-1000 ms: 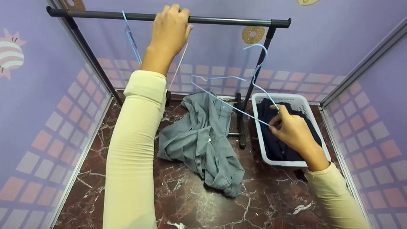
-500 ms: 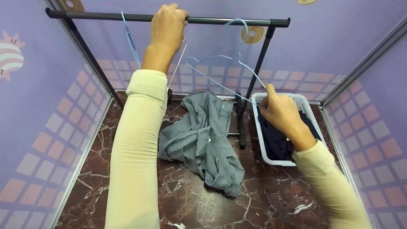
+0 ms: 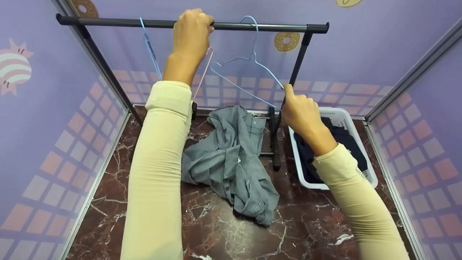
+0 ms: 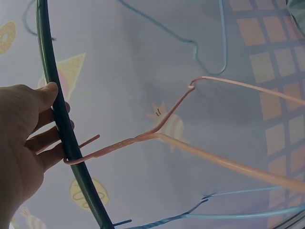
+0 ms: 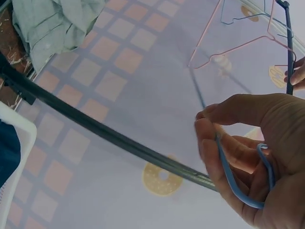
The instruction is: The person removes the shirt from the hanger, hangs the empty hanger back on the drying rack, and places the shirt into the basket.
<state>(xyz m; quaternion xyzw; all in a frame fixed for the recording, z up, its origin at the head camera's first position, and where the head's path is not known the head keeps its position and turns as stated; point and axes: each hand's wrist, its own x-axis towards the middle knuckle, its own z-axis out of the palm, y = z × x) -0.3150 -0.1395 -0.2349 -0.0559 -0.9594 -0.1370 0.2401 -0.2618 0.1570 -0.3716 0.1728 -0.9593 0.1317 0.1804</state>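
Note:
My left hand [image 3: 191,36] grips the black top rail [image 4: 61,112] of a clothes rack, its thumb on one side and fingertips behind. Close by its fingers, a pink wire hanger [image 4: 176,107] hangs hooked on that rail. My right hand [image 3: 303,113] pinches one lower corner of a blue wire hanger [image 3: 267,70]; in the right wrist view that hanger's bent end [image 5: 228,174] lies within the curled fingers. The held hanger's hook stands up at the rail; whether it rests on it, I cannot tell. Another blue hanger [image 3: 149,50] hangs left of my left hand.
A crumpled grey shirt [image 3: 231,162] lies on the dark marbled floor [image 3: 231,238] below the rack. Right of the rack's foot [image 3: 275,151] stands a white plastic basket [image 3: 371,177] holding dark navy clothes [image 3: 344,139]. Patterned walls enclose the sides and back.
My right hand has moved up and to the left with the blue hanger, bringing its hook from below the rail to the rail's height. The left hand stays on the rail.

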